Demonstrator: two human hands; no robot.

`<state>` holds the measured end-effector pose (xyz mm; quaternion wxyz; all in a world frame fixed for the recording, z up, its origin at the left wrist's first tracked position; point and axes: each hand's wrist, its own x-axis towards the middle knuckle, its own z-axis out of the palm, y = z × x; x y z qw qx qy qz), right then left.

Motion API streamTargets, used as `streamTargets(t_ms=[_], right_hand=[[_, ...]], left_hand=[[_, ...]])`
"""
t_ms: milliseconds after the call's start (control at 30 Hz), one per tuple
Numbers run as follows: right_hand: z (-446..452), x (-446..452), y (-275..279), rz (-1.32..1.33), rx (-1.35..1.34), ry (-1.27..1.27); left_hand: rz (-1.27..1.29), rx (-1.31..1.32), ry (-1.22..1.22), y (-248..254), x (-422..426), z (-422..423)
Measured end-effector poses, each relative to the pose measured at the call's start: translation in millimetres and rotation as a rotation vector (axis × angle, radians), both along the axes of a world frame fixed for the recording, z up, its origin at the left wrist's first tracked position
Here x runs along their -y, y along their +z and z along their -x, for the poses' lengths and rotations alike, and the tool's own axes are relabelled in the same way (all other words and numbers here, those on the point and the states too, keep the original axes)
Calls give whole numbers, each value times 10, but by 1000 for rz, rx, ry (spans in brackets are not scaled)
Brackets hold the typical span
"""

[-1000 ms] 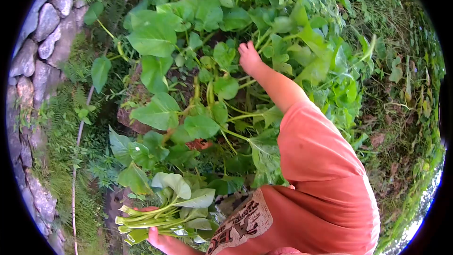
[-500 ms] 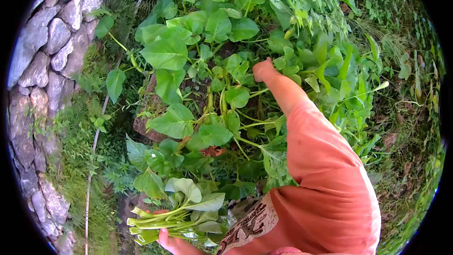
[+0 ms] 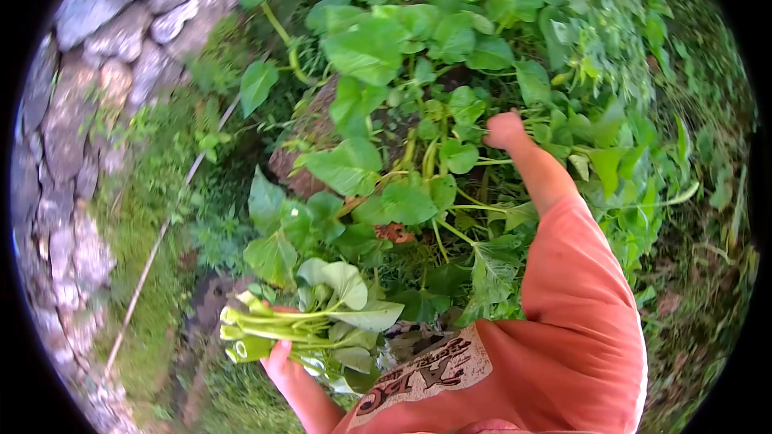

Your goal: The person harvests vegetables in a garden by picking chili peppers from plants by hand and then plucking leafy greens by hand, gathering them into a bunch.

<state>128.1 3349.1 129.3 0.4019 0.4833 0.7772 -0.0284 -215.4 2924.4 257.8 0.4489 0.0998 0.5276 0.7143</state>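
Note:
My left hand [image 3: 281, 363] is wrapped round a bunch of cut leafy stems [image 3: 277, 326]. The thick, pale green cut ends point left, and the broad leaves [image 3: 346, 285] hang to the right against my shirt. Stretched forward, my right hand [image 3: 505, 130] is among the stalks of a growing leafy plant [image 3: 406, 202]. Its fingers look closed, but leaves and the hand itself hide what is in them. Beside that hand are heart-shaped leaves [image 3: 460, 157] and several bare green stalks [image 3: 474, 207].
A dry-stone wall [image 3: 112, 40] runs down the left side. A thin pole [image 3: 161, 237] slants through the grass between wall and plants. A large rock [image 3: 310, 149] lies under the leaves. Dense low greenery [image 3: 700, 273] covers the right side.
The view has turned and shifted, so the plants and wall appear farther right. My right hand stays among the stalks. My left hand still holds the bunch, now slightly higher in view.

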Motion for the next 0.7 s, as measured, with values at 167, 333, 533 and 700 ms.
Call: streamTargets(t_ms=[167, 333, 533, 700], right_hand=[[106, 67, 87, -22, -15, 9], [117, 89, 14, 6, -149, 145], [209, 150, 81, -105, -72, 175], [290, 290, 407, -138, -81, 183]], left_hand=[[-4, -2, -7, 17, 76, -3], [32, -28, 29, 86, 251, -22], [68, -105, 23, 205, 448, -39], [48, -204, -49, 317, 530, -63]])
